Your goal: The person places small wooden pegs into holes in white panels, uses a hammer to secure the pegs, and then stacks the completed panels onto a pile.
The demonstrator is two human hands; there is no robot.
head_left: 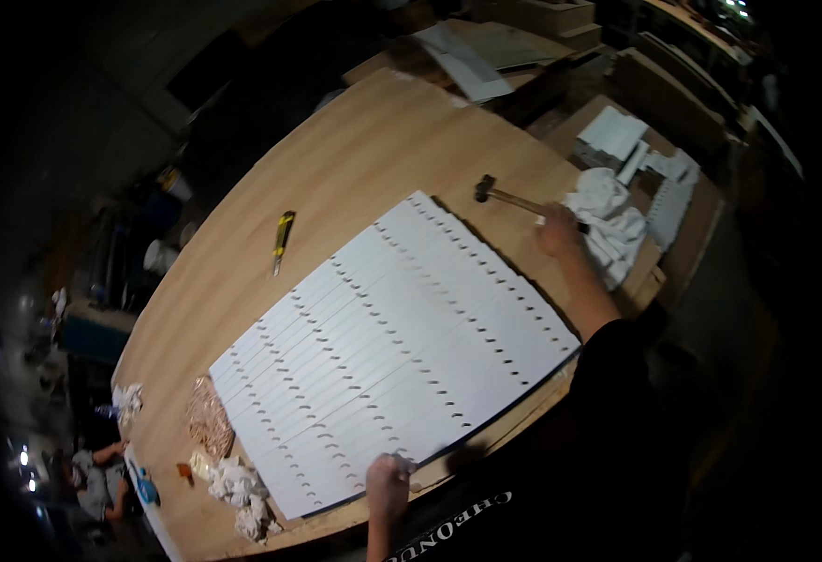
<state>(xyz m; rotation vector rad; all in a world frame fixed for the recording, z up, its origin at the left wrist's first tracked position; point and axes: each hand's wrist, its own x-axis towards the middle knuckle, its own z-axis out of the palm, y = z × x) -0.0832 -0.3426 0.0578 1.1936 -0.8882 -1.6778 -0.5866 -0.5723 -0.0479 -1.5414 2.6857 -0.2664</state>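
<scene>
A large white sheet (411,309), scored with thin lines and pierced by rows of small dark slots, lies flat on a wooden table (336,150). My right hand (561,232) is closed round the wooden handle of a hammer (514,199), beyond the sheet's right side. The hammer's dark head points left, over the bare wood. At the sheet's near edge, my left hand (388,482) is curled into a fist; whatever its fingers may hold is hidden. A yellow and black utility knife (283,242) lies on the wood, left of the sheet.
White cloth (608,220) is bunched beside my right hand. Left of the sheet sit a bag of small copper-coloured pieces (209,417) and crumpled white material (238,482). White parts (612,133) lie on a board at right. Another person (102,482) is at the far left.
</scene>
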